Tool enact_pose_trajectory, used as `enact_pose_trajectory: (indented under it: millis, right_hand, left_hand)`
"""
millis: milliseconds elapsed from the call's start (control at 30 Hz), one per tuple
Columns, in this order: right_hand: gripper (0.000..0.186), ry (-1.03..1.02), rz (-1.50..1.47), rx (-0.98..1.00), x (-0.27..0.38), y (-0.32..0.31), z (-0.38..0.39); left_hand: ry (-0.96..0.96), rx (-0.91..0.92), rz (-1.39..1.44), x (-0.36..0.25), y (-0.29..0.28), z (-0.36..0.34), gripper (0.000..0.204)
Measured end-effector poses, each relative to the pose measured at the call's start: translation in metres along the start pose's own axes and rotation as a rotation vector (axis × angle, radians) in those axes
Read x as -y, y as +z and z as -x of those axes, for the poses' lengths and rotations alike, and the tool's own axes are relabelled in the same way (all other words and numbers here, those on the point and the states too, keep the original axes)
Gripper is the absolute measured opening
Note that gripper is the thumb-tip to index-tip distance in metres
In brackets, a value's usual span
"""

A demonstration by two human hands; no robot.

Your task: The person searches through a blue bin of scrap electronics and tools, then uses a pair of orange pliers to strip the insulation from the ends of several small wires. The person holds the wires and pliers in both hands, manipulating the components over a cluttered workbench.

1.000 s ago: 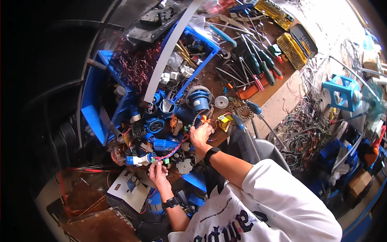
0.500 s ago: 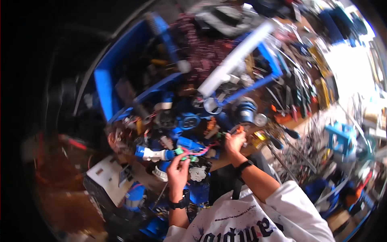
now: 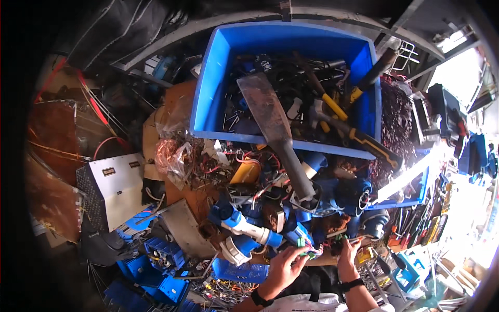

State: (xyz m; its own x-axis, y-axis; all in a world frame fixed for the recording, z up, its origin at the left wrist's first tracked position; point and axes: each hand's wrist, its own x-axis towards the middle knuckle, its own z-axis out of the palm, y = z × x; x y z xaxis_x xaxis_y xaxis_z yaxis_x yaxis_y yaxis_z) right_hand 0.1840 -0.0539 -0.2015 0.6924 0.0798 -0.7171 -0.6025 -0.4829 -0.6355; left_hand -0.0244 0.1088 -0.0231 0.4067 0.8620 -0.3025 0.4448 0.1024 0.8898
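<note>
At the near edge of the cluttered bench, my left hand (image 3: 282,269) pinches a small green connector (image 3: 301,243) with pink and red wires (image 3: 313,251) running from it. To its right, my right hand (image 3: 347,260) is closed, thumb and fingers together, around a small thing with an orange-brown tip that I cannot make out. The wires lead towards that hand. Just left of my left hand lies a blue and white industrial plug (image 3: 243,226), with a white-collared blue socket (image 3: 237,251) below it.
Beyond the parts stands a large blue bin (image 3: 208,112) of tools, with a broad flat blade (image 3: 265,106) and a hammer (image 3: 358,136) over its rim. A white metal box (image 3: 117,182) stands left. Hand tools (image 3: 416,223) line the right. Blue crates (image 3: 150,273) sit lower left.
My view has swung, so the big bin now fills the top middle and both hands appear lower and further right. The left hand still holds the green connector; the picture is sharper.
</note>
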Motion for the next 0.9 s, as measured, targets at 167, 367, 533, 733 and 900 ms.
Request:
enact_pose_trajectory:
  millis: [167,367,533,733,900]
  right_hand:
    - [0.075,0.064,0.004,0.126,0.008,-0.019,0.001]
    - [0.077,0.027,0.0,0.124,0.008,-0.014,0.007]
    - [0.072,0.007,0.017,0.065,0.011,-0.005,0.015]
    - [0.072,0.013,0.029,0.024,0.014,0.004,0.022]
    - [0.073,0.011,0.047,0.022,0.014,0.006,0.023]
  left_hand:
    - [0.026,-0.067,0.084,0.019,0.004,-0.012,0.031]
    - [-0.049,-0.042,0.131,0.021,0.002,-0.023,0.031]
    - [-0.012,-0.073,0.096,0.023,0.001,-0.03,0.029]
    - [0.08,-0.11,0.256,0.01,-0.007,-0.045,0.024]
    - [0.102,-0.104,0.151,0.01,-0.01,-0.048,0.025]
